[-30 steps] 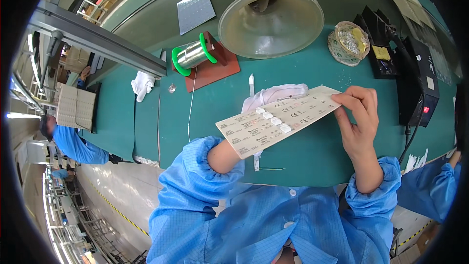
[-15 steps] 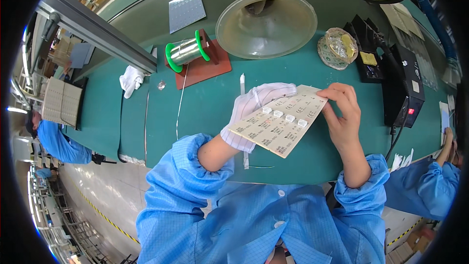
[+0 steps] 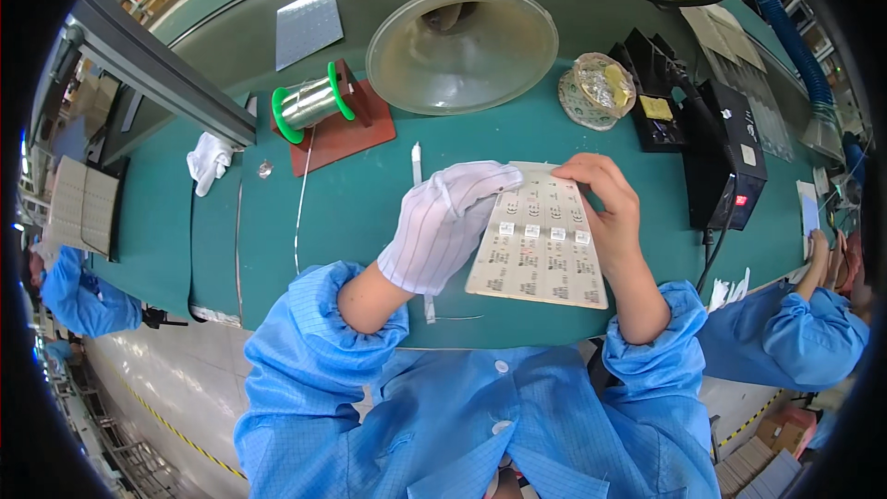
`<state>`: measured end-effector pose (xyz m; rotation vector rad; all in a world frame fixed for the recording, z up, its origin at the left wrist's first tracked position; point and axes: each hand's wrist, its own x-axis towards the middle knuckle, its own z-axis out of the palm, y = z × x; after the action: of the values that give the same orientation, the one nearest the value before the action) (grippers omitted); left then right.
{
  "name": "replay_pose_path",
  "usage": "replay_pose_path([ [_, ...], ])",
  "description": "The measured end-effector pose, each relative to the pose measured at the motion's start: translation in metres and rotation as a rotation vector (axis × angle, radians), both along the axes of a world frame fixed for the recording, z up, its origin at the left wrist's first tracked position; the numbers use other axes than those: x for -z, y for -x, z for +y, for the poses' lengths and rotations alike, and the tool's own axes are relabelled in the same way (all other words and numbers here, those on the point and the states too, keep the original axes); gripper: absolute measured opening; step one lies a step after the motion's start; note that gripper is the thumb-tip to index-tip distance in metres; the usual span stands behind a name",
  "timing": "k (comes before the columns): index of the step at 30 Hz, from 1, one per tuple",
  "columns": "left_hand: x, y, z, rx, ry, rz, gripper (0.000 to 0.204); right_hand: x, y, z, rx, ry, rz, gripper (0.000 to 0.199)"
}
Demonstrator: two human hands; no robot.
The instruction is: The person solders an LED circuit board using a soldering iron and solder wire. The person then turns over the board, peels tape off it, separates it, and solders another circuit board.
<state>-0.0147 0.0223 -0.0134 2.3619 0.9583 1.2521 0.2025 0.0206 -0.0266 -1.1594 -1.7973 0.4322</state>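
Observation:
Above the green bench mat [image 3: 360,212] I hold a cream circuit board panel [image 3: 540,263], tilted, its printed face toward me. A row of small white connectors [image 3: 532,232] crosses its middle. My left hand [image 3: 448,217], in a white striped glove, grips the panel's far left corner. My right hand [image 3: 605,203] is bare, its fingers closed on the far right corner and side edge. Some fingertips are hidden behind the panel. Under my left wrist lies a narrow pale strip [image 3: 417,162] on the mat.
Beyond my hands hangs a wide fume hood [image 3: 462,51]. A solder wire reel [image 3: 312,103] with green flanges stands at the left. At the right are a dish of scraps [image 3: 596,92] and a black soldering station [image 3: 730,157]. A co-worker's blue sleeve [image 3: 795,333] is at the far right.
The panel has turned from a slant to nearly square-on, its near edge swinging to the right. Both hands still hold it. The whole view has shifted, moving the bench items leftward in the picture.

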Motion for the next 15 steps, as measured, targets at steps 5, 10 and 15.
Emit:
replay_pose_path([
  [5, -0.001, -0.002, -0.003, -0.093, -0.186, 0.093, 0.034, 0.002, 0.002, 0.002, -0.15, 0.002, 0.134, 0.027],
  [10, -0.005, 0.0, 0.0, -0.206, -0.206, 0.166, 0.037, -0.008, 0.0, 0.0, -0.408, 0.108, 0.249, 0.033],
  [15, -0.004, 0.003, -0.007, -0.167, -0.278, 0.207, 0.042, 0.001, -0.001, 0.004, -0.412, 0.082, 0.205, 0.027],
])
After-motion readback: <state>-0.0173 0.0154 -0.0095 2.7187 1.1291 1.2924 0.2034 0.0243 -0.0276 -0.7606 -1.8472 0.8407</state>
